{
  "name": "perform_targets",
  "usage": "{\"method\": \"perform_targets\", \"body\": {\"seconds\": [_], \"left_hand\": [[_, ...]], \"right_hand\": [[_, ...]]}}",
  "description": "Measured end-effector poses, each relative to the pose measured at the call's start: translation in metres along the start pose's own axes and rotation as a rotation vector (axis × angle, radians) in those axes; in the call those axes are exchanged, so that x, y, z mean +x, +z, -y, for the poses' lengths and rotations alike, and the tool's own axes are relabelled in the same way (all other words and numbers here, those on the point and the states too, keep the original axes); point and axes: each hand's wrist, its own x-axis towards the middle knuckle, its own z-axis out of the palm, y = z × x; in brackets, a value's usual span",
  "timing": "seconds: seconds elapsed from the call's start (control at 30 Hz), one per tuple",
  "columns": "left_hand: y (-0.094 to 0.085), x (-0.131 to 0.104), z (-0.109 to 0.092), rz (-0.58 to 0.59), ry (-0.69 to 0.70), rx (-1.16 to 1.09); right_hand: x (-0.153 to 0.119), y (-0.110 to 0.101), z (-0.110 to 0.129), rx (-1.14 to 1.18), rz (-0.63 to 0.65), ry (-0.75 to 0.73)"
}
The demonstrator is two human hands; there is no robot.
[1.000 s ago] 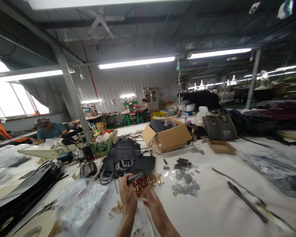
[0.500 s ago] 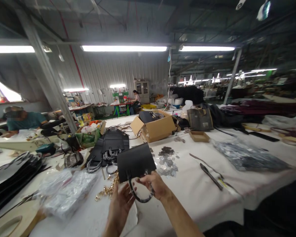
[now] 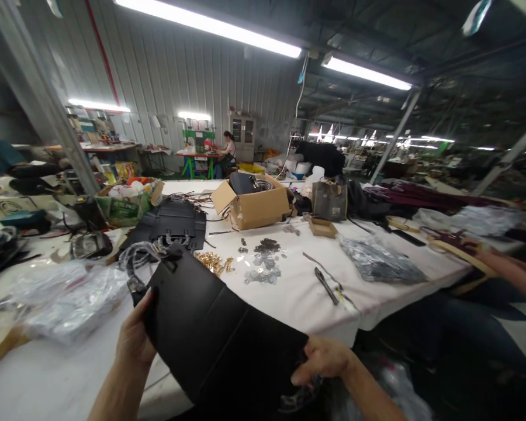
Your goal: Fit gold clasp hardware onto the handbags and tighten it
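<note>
A black handbag panel (image 3: 225, 327) is spread between my two hands, tilted over the front of the table. Closed on its left edge is my left hand (image 3: 135, 333), beside a plastic-wrapped handle (image 3: 134, 257) that sticks up at that end. My right hand (image 3: 326, 358) grips the opposite edge, thumb on top, close to a second wrapped handle (image 3: 300, 399) hanging low. Just beyond the panel lie gold metal fittings (image 3: 214, 262) and a scatter of thin grey metal plates (image 3: 265, 268). More black bag panels (image 3: 175, 219) with wrapped handles are stacked behind the fittings.
An open cardboard box (image 3: 263, 207) holding a black bag stands at the back. Clear plastic bags (image 3: 74, 298) cover the left side. A dark tool (image 3: 326, 285) and a plastic-wrapped pile (image 3: 379, 257) lie rightward. At far right another person's arm (image 3: 515, 269) reaches over the table.
The panel, folded before with one handle looped between my hands, is now opened out and nearer to me. My hands have moved apart to its opposite ends. The view has swung rightward.
</note>
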Motion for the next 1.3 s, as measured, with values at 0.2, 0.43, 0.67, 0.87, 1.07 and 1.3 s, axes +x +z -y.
{"method": "perform_targets", "body": {"seconds": [0.2, 0.43, 0.67, 0.87, 1.07, 1.3], "left_hand": [[-0.032, -0.037, 0.051, -0.188, 0.094, 0.190], [-0.054, -0.068, 0.126, -0.071, 0.077, 0.615], [-0.040, -0.070, 0.152, 0.120, -0.044, 0.692], [-0.049, -0.059, 0.163, 0.113, -0.101, 0.806], [-0.037, -0.062, 0.173, 0.162, -0.191, 0.746], [-0.019, -0.080, 0.192, 0.167, -0.193, 0.760]], "right_hand": [[-0.040, -0.059, 0.005, -0.112, -0.133, 0.041], [-0.044, -0.139, 0.001, -0.256, -0.406, 0.102], [-0.024, -0.203, -0.030, -0.605, -0.734, -0.001], [-0.012, -0.211, -0.055, -0.845, -0.902, -0.057], [-0.003, -0.215, -0.072, -0.950, -1.040, -0.054], [-0.006, -0.265, -0.094, -0.944, -1.142, -0.091]]}}
